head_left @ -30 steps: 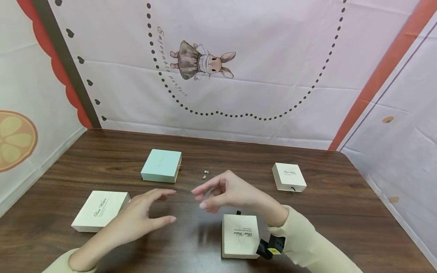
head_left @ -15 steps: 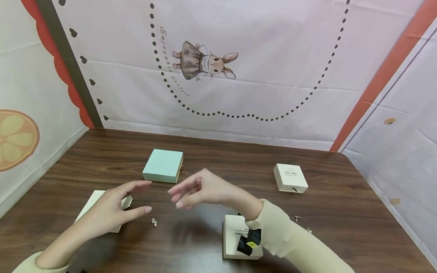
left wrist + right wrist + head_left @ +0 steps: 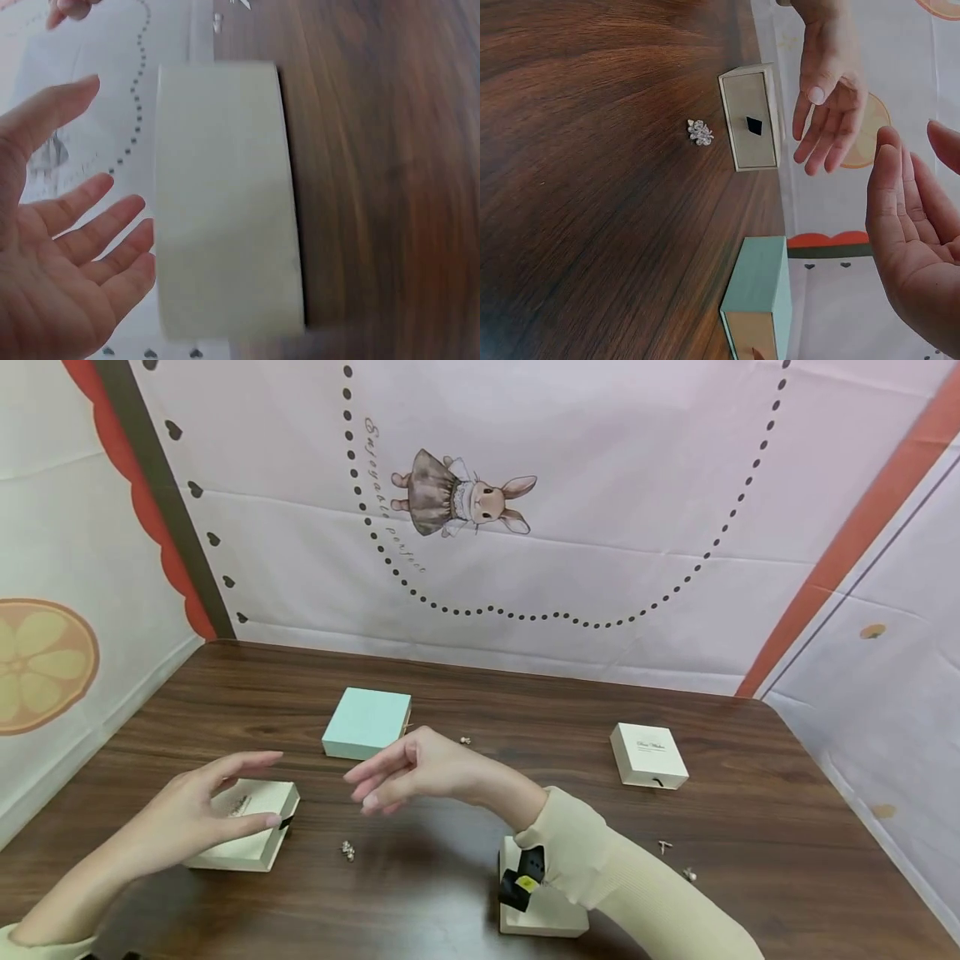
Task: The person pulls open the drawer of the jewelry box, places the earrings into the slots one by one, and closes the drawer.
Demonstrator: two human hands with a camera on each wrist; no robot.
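My left hand hovers with fingers apart over a cream drawer box with a black pull tab, at the left; it holds nothing. In the left wrist view that box stands beside the fingers. My right hand is in the air over the middle of the table, fingers loosely bent and nothing between them. A small sparkling jewellery cluster lies on the wood right of the cream box. Behind the right hand sits a mint-green box, its near right corner partly covered.
Beneath the right forearm stands another cream box, partly hidden. A smaller cream box is at the back right. Small jewellery pieces lie at the right, one T-shaped and one shiny. A further tiny piece lies behind the right wrist.
Both hands have moved left, the left one over the cream box. The jewellery cluster and the pieces at the right, out of sight one second ago, now show.
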